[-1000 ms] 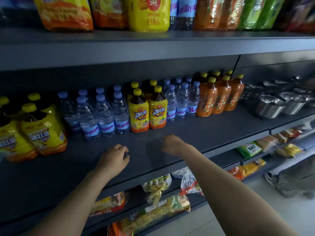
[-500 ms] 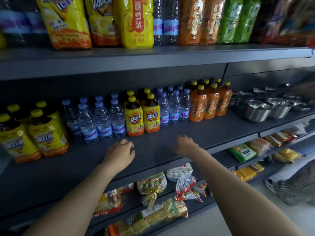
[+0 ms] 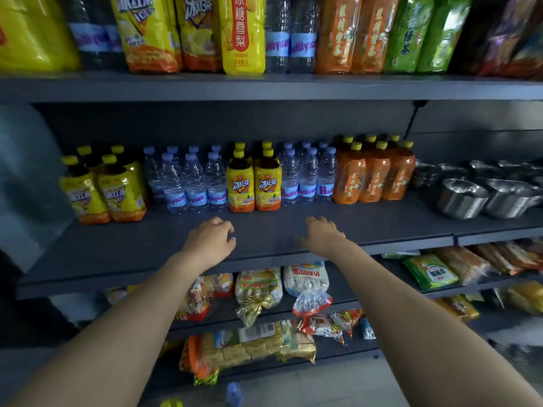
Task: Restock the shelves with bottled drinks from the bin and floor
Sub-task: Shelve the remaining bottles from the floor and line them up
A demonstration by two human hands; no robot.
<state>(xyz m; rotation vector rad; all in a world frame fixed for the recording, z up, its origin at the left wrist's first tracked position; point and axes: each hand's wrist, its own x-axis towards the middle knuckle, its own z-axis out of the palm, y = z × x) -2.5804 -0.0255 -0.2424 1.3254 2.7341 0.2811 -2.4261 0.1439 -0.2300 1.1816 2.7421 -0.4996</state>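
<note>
L hand (image 3: 210, 242) & R hand (image 3: 321, 236) hover empty, loosely curled, over shelf (image 3: 382, 227); careless reach fwd may topple iced-tea bottles (image 3: 254, 186).

Left hand (image 3: 210, 243) perhaps farther onto shelf (image 3: 382, 224)

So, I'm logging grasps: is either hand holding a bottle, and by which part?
Nothing is held. The left hand and right hand, fingers loosely curled, are over the bare front of the dark grey shelf, short of the yellow-labelled tea bottles.
</note>
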